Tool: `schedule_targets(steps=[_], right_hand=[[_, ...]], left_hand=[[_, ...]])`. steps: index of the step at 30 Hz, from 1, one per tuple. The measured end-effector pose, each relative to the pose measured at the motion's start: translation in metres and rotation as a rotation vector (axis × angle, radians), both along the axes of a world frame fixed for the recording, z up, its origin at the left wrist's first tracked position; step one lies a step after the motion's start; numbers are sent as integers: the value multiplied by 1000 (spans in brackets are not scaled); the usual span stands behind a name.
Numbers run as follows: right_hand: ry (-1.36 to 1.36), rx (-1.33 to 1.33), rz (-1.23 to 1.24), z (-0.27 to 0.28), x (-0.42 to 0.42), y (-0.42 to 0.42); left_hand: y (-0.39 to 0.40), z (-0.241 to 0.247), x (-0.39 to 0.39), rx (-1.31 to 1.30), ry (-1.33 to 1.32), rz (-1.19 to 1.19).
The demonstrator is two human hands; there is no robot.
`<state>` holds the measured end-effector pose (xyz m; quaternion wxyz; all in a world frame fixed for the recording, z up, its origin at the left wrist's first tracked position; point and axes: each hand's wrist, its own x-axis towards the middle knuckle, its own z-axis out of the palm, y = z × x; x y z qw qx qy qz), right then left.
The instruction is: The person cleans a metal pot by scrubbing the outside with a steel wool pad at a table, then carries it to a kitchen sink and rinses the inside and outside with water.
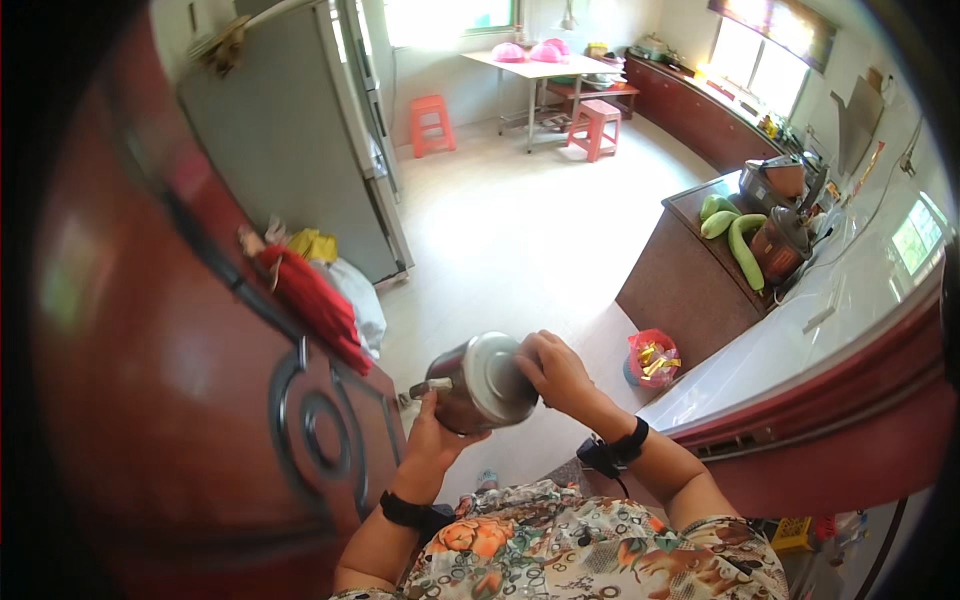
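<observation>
Both my hands are on a metal pot point(501, 379) with a dark reddish-brown side and a silvery round face with a circular ridge. It is held tilted in front of my body, above the pale floor. My left hand point(439, 442) holds it from the lower left, the thumb beside a small silvery projection point(433, 388) on its side. On the right, my right hand point(559, 371) grips the edge, its fingers bent over the silvery face. Whether that face is a lid or the base, I cannot tell. The palm-side contact of both hands is partly hidden.
A red-brown door point(187, 420) stands close on my left, a door frame point(810, 450) on my right. Beyond are a grey refrigerator point(285, 142), bags point(322, 300), a waste basket point(651, 360), and a counter point(690, 262) with green gourds point(742, 251) and a cooker point(780, 244). Pink stools point(595, 127) flank a table point(536, 67).
</observation>
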<state>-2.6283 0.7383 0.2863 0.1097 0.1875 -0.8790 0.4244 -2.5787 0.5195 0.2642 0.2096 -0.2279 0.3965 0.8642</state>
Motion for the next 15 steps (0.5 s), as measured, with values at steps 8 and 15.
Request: schedule_targets(steps=[8,15], right_hand=[[37,-142,-53,4,-117,27],[-61,-184,-216,-10,-262,122]], left_hand=[[44,-41,-171,10,45,-192],[111,-36,-333,-50,190,-325]])
